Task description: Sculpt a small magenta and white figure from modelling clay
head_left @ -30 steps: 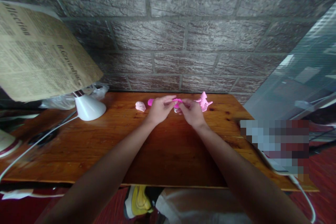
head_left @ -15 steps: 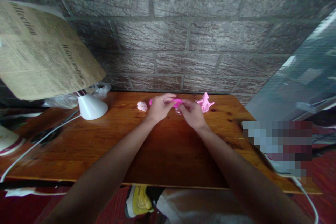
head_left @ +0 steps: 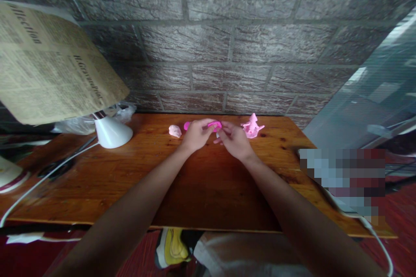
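Between my hands is a bright pink piece of modelling clay (head_left: 215, 125), flattened and curved. My left hand (head_left: 197, 133) pinches its left side between thumb and fingers. The fingertips of my right hand (head_left: 236, 139) close on its right edge. A small whitish bit (head_left: 218, 135) shows just below the pink piece; I cannot make out what it is. Behind my left hand a bright pink lump (head_left: 186, 126) is partly hidden. Farther left lies a pale pink lump (head_left: 175, 130). Right of my right hand stands a light pink clay figure (head_left: 252, 126) with pointed parts.
A lamp with a white base (head_left: 113, 133) and newsprint shade (head_left: 61, 65) stands on the left of the wooden table (head_left: 214, 190). Its white cable (head_left: 48, 177) crosses the tabletop. A stone-patterned wall (head_left: 208, 43) rises behind. A blurred-out device (head_left: 344, 181) lies at the right edge.
The pink piece has turned between my fingers and now shows a curved, loop-like edge. My right fingertips have drawn slightly apart. Both arms stay nearly in place while the view shifts a little.
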Motion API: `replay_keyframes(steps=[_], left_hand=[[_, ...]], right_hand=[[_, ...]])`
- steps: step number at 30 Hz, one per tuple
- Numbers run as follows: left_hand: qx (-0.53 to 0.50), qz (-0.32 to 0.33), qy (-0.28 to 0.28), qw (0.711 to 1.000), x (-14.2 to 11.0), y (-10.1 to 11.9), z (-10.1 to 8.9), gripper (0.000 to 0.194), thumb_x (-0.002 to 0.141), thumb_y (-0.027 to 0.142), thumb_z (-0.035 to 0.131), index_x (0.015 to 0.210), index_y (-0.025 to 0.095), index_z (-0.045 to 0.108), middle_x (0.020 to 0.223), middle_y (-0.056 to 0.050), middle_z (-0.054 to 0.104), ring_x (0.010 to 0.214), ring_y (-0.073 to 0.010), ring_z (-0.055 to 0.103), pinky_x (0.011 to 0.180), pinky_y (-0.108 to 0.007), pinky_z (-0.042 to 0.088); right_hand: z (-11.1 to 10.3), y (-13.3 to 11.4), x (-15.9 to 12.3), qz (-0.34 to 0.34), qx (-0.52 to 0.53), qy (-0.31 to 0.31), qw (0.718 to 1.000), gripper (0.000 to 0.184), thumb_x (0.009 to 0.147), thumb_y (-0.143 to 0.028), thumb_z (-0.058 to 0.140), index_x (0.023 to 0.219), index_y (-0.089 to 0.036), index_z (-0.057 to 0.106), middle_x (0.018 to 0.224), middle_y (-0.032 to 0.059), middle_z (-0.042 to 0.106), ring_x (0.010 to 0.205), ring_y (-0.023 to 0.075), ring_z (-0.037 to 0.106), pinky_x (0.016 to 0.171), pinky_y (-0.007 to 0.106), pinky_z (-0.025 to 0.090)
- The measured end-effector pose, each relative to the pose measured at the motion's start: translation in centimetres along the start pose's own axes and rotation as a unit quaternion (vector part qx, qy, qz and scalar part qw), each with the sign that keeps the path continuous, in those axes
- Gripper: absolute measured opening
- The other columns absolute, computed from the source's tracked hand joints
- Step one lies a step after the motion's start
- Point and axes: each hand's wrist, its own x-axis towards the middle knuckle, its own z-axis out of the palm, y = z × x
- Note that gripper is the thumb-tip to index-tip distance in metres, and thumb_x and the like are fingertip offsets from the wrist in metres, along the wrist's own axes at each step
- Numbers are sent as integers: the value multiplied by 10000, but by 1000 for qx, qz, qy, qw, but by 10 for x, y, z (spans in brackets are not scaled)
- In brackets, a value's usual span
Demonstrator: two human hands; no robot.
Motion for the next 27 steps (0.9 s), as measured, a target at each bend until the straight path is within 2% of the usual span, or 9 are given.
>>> replay_keyframes(steps=[4, 7, 13, 18, 20, 23, 27], left_hand=[[57, 22, 37, 997, 0, 3, -5, 229, 896, 277, 608, 1019, 186, 777, 1034, -74, 800, 946, -227, 746, 874, -327, 575], [62, 23, 47, 997, 0, 2, -6, 239, 897, 284, 614, 1041, 182, 775, 1051, -79, 798, 962, -233, 748, 893, -335, 572], [-19, -11, 13, 1000, 1, -1, 2, 354, 896, 305, 635, 1201, 138, 702, 1183, -135, 758, 1051, -242, 735, 945, -359, 569], [-30, -20, -16, 999, 1, -1, 4, 277, 935, 355, 579, 1048, 165, 745, 1067, -95, 790, 977, -223, 741, 892, -340, 582], [-23, -23, -16, 999, 1, -3, 3, 272, 933, 348, 567, 1007, 165, 754, 1005, -84, 797, 913, -218, 745, 843, -331, 592], [-23, -28, -25, 999, 1, -4, 1, 270, 921, 317, 559, 1016, 158, 755, 963, -77, 801, 841, -213, 747, 785, -324, 602], [32, -9, -20, 999, 0, 1, -1, 244, 898, 239, 555, 1001, 170, 765, 957, -70, 805, 842, -216, 751, 765, -304, 594]], right_hand=[[-1, -6, -3, -19, -23, -22, 999, 238, 983, -320, 530, 1141, -211, 671, 947, 28, 798, 595, 134, 745, 579, 217, 545], [-2, -7, -3, -10, -34, -21, 999, 225, 980, -308, 528, 1083, -210, 703, 984, 35, 802, 499, 108, 692, 545, 221, 532], [-3, -2, 1, 22, 30, 8, 999, 217, 977, -277, 534, 1021, -177, 722, 955, 50, 807, 519, 96, 694, 532, 198, 516], [-3, -3, 1, 39, 64, 0, 997, 244, 979, -327, 546, 983, -157, 720, 924, 75, 807, 522, 93, 685, 520, 193, 517], [-2, -3, 1, 35, 53, 4, 998, 246, 969, -345, 560, 988, -160, 721, 919, 71, 804, 533, 97, 688, 531, 198, 524], [-1, -1, 0, 10, 33, 44, 998, 246, 918, -349, 627, 1082, -180, 699, 951, 57, 793, 584, 116, 703, 565, 221, 550], [-4, -2, 1, -33, 11, 73, 997, 342, 872, -305, 662, 1198, -200, 661, 997, 45, 781, 577, 118, 688, 578, 240, 555]])
